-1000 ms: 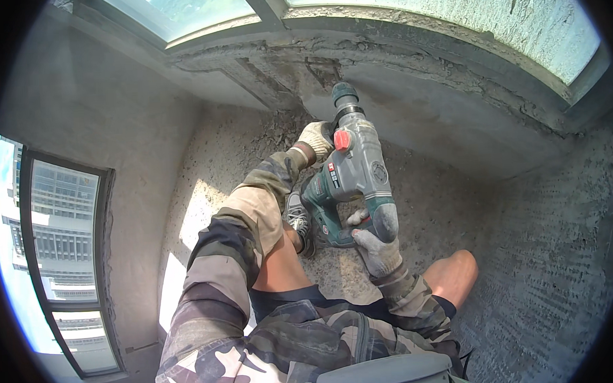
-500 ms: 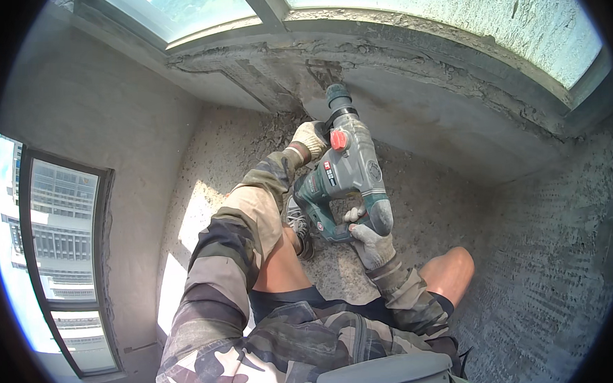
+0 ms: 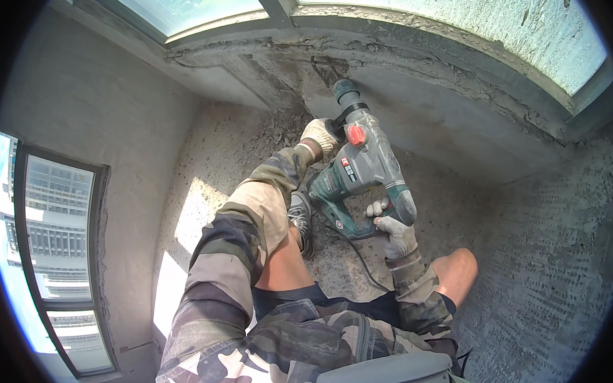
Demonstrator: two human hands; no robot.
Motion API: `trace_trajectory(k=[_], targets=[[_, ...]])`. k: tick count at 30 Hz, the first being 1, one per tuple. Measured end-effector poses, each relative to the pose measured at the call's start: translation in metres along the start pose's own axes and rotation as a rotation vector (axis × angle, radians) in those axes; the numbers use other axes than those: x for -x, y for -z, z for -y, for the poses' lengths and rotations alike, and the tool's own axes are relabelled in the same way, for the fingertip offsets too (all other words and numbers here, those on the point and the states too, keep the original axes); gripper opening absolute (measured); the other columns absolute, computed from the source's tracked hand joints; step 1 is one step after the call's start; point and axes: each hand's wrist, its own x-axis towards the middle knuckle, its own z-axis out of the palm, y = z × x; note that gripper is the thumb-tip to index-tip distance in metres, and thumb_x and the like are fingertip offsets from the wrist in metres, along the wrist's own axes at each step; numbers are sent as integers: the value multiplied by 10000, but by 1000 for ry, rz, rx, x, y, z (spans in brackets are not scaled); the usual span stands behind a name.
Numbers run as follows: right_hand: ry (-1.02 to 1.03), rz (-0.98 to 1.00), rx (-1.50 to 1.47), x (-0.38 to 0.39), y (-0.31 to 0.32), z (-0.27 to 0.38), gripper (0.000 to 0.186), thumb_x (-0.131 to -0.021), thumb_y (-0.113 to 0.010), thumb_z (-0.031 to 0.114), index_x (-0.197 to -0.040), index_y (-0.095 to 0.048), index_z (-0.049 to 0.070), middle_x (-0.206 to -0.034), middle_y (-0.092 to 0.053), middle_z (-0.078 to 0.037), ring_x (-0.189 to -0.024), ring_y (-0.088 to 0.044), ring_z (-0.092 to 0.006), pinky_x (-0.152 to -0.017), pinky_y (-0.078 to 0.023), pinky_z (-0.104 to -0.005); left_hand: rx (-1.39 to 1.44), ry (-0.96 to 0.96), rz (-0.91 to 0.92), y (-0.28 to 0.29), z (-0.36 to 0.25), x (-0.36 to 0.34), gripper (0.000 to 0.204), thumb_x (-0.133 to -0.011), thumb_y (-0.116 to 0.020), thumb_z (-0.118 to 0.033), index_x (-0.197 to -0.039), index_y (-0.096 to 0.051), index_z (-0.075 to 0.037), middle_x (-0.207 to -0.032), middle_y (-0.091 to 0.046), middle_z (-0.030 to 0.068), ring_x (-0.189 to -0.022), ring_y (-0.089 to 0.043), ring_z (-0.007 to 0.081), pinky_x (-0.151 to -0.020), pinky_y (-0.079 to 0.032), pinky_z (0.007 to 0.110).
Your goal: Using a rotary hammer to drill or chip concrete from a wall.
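Observation:
My left hand (image 3: 320, 137), in a cream knitted glove, is closed on the black side handle of a grey-and-green rotary hammer drill (image 3: 365, 163) with a red switch. The gloved fingers of my right hand (image 3: 396, 234) wrap round its rear handle, lower down. The tool's front end points at a chipped patch of concrete wall (image 3: 294, 72) below the window; its bit is hard to make out against the dark grooves. A black cord (image 3: 359, 264) trails from the drill past my bare knee.
Windows (image 3: 443, 21) run above the rough wall. A second window (image 3: 58, 230) is in the left wall, with buildings outside. Rubble (image 3: 276, 124) lies along the wall's foot on the concrete floor (image 3: 200, 175). My shoe (image 3: 299, 216) is under the drill. A textured wall (image 3: 548, 236) stands at right.
Compared with half a second ago, the drill and both hands have shifted slightly right and upward in view. More of the cord shows below the tool. Both grips stay closed.

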Motion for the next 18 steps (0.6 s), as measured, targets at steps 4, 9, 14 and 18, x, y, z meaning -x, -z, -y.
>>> trace_trajectory(k=[4, 9, 14, 18], targets=[[-3, -50, 5, 3, -22, 3, 385, -701, -600, -121, -1054, -532, 17, -980, -559, -93, -970, -577, -240, -958, -489, -403, 36, -12, -33, 1, 7, 3, 401, -863, -578, -437, -939, -717, -69, -944, -705, 204, -951, -660, 393, -807, -518, 447], [-23, -64, -47, -1, -10, 6, 372, -703, -604, -128, -1038, -530, 17, -973, -553, -93, -960, -569, -239, -956, -489, -403, 18, 17, -5, 12, -7, 8, 363, -838, -627, -402, -951, -745, -77, -926, -703, 227, -936, -669, 406, -803, -533, 450], [-44, 21, -82, -8, 11, -3, 424, -710, -589, -130, -1091, -522, 44, -970, -539, -70, -998, -560, -243, -990, -462, -427, 11, 42, -1, 17, -5, 9, 393, -853, -600, -428, -939, -731, -67, -923, -702, 223, -940, -666, 407, -802, -529, 452], [-40, -34, -47, -10, 9, 2, 428, -708, -584, -130, -1093, -520, 45, -979, -543, -73, -1001, -563, -250, -990, -464, -437, 64, 113, 2, 21, -14, 7, 395, -874, -576, -433, -909, -712, -64, -913, -704, 212, -942, -664, 398, -805, -524, 452]])
